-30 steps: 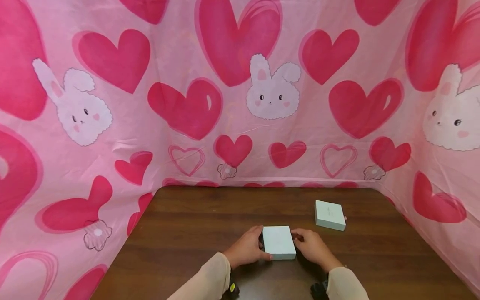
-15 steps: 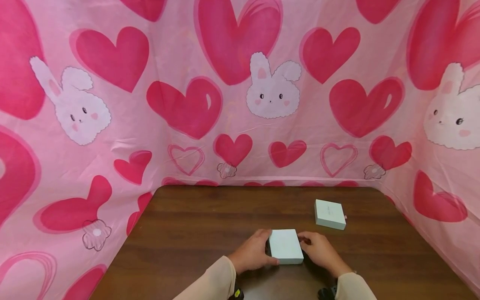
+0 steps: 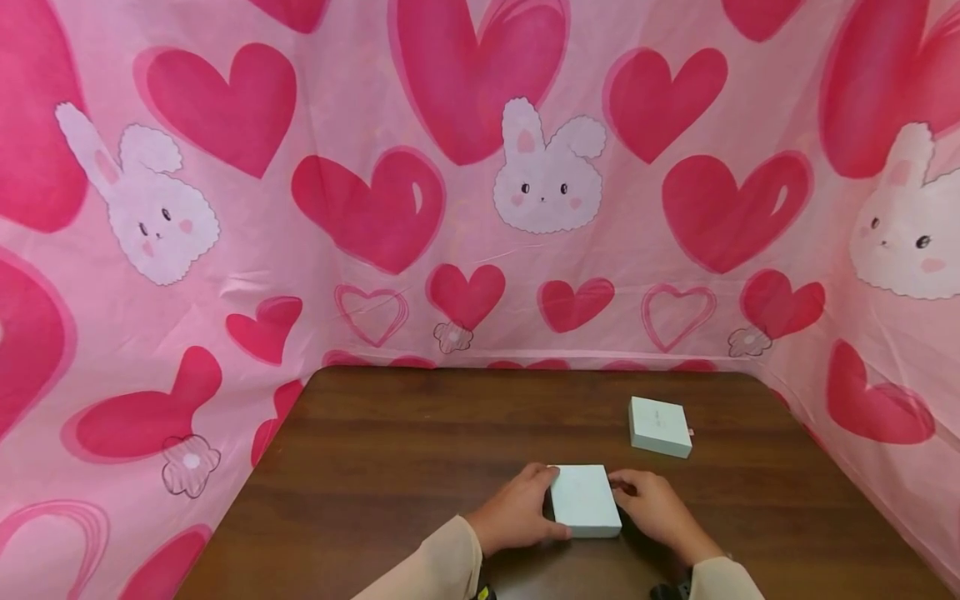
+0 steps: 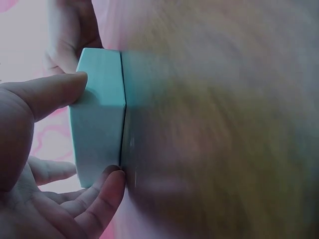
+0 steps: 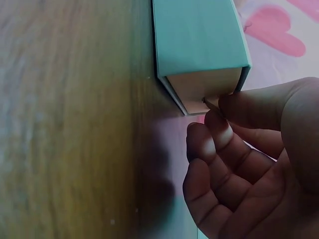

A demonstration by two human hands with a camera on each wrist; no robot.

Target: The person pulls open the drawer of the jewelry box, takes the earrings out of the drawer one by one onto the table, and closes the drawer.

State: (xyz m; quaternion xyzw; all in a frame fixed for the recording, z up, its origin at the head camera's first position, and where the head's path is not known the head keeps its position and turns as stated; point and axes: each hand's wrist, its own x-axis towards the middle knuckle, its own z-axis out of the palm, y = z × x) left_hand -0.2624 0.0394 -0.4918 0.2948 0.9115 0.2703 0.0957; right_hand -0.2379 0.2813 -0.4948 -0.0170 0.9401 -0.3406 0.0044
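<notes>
A pale mint-green square box (image 3: 585, 500) lies flat on the table between both hands. My left hand (image 3: 521, 510) grips it from the left, with the thumb (image 4: 60, 92) on the near side and the fingers round the left and far sides. At the box's right end, my right hand (image 3: 656, 510) pinches a small pull tab (image 5: 211, 103) between thumb and forefinger. The tab sticks out of a pale inner drawer face (image 5: 192, 89), which is framed by the green sleeve (image 5: 199, 40). Part of the tab is hidden by the fingertips.
A second pale box (image 3: 660, 425), with small print on top and a pink tab at its right side, lies farther back to the right. Pink heart-and-rabbit cloth (image 3: 465, 217) hangs round the brown wooden table (image 3: 420, 433).
Both hands and the box between them have moved to the right and slightly nearer the person. The second box stays where it was on the table.
</notes>
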